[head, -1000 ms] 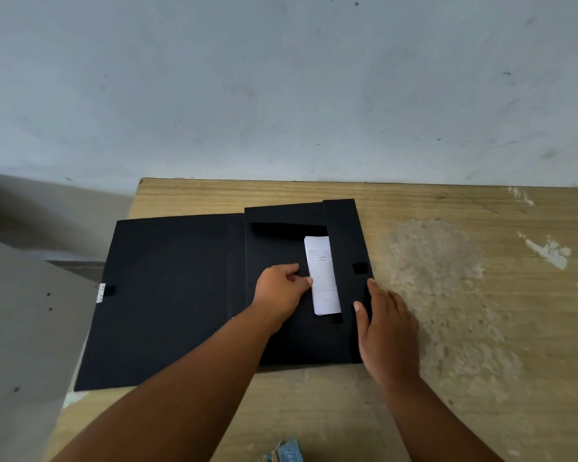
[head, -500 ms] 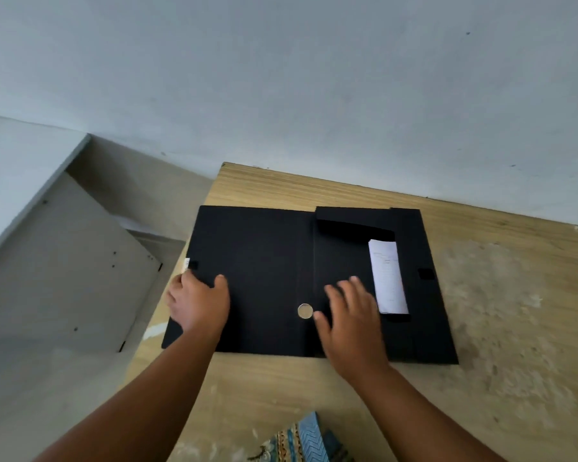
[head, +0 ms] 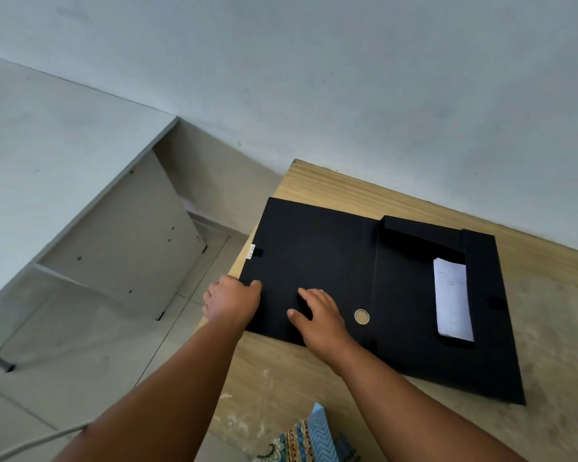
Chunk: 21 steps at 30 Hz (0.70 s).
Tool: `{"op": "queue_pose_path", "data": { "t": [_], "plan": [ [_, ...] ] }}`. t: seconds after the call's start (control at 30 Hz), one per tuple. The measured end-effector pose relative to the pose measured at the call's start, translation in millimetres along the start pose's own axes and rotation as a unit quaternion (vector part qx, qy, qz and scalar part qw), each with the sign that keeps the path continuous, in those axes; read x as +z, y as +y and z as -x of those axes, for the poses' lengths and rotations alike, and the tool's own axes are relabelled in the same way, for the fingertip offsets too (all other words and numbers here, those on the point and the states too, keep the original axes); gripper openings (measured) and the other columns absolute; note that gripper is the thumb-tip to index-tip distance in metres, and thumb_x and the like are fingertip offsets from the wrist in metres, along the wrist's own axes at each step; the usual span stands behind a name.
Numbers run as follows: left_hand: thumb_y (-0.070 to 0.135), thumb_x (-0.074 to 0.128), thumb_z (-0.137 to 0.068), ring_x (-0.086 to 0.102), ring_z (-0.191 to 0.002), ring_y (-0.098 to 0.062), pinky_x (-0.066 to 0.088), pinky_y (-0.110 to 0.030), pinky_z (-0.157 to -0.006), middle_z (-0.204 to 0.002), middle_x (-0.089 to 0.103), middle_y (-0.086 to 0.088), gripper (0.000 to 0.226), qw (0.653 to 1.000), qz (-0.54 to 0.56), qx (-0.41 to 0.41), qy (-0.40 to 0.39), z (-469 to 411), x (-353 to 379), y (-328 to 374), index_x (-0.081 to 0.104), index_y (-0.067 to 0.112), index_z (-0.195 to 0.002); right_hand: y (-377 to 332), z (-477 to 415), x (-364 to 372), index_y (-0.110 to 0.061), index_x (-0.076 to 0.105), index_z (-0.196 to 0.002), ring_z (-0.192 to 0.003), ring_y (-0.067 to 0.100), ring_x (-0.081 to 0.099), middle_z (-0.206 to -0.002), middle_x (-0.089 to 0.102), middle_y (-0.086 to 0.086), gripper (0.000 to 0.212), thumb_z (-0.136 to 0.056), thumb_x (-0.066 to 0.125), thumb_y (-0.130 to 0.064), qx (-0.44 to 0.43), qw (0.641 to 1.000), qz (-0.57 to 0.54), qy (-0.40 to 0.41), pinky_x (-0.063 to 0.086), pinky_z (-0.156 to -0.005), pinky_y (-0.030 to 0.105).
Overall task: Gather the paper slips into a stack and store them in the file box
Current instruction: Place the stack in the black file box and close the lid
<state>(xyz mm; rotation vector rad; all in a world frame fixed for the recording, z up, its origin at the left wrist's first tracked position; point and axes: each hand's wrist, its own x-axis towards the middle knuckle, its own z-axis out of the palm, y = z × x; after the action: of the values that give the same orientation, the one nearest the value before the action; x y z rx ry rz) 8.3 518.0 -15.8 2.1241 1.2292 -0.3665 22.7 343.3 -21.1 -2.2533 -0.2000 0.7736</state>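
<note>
Left hand (head: 231, 301) curled on the file box (head: 414, 355) cover's (head: 311, 261) near-left edge; right hand (head: 317, 315) flat, open, holding nothing. Slip stack (head: 452, 298) well right of both, long axis near-to-far, nearer the right hand.

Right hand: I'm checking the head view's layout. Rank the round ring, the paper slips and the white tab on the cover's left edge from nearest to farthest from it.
From the right hand:
1. Round ring, just right of it.
2. White tab, up and left.
3. Paper slips, far right, in the file box.
</note>
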Motion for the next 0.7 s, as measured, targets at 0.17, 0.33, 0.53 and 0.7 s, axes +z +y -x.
{"op": "queue_pose_path", "data": {
  "t": [0.17, 0.33, 0.53, 0.7],
  "plan": [
    [0.058, 0.067, -0.081, 0.062, -0.108, -0.034, 0.058, -0.048, -0.089, -0.114, 0.065, -0.013, 0.068, 0.98, 0.176, -0.065, -0.066, -14, -13, 4, 0.058, 0.006, -0.124, -6, 1, -5, -0.023, 0.037, -0.153, -0.155, 0.012, 0.008, -0.166, 0.025, -0.003, 0.058, -0.1, 0.053, -0.04, 0.025, 0.997, -0.07, -0.017, 0.013, -0.126, 0.044],
    [0.051, 0.065, -0.092, 0.074, -0.084, -0.023, 0.059, -0.028, -0.057, -0.098, 0.075, -0.008, 0.049, 0.946, 0.288, 0.019, -0.147, -3, -43, 15, 0.065, 0.008, -0.117, -12, 10, -20, -0.021, 0.045, -0.149, -0.147, 0.015, 0.035, -0.159, 0.04, -0.001, 0.054, -0.099, 0.057, -0.039, 0.029, 0.984, -0.174, -0.004, 0.028, -0.122, 0.039],
    [0.074, 0.035, -0.092, 0.076, -0.1, -0.032, 0.06, -0.037, -0.075, -0.118, 0.076, -0.017, 0.071, 0.85, 0.365, 0.196, -0.326, 57, -73, 54, 0.06, 0.02, -0.13, -26, 37, -67, -0.035, 0.066, -0.123, -0.116, -0.001, 0.059, -0.117, 0.065, -0.023, 0.03, -0.1, 0.051, -0.046, -0.004, 0.954, -0.293, 0.064, 0.041, -0.083, 0.011],
    [0.068, 0.019, -0.098, 0.06, -0.131, -0.018, 0.043, -0.039, -0.11, -0.141, 0.066, -0.001, 0.074, 0.814, 0.294, 0.326, -0.381, 118, -29, 100, 0.059, 0.024, -0.142, -17, 70, -128, -0.034, 0.078, -0.103, -0.097, 0.009, 0.074, -0.103, 0.08, -0.006, 0.042, -0.093, 0.049, -0.062, -0.014, 0.887, -0.449, 0.109, 0.054, -0.088, 0.034]
  ]
}}
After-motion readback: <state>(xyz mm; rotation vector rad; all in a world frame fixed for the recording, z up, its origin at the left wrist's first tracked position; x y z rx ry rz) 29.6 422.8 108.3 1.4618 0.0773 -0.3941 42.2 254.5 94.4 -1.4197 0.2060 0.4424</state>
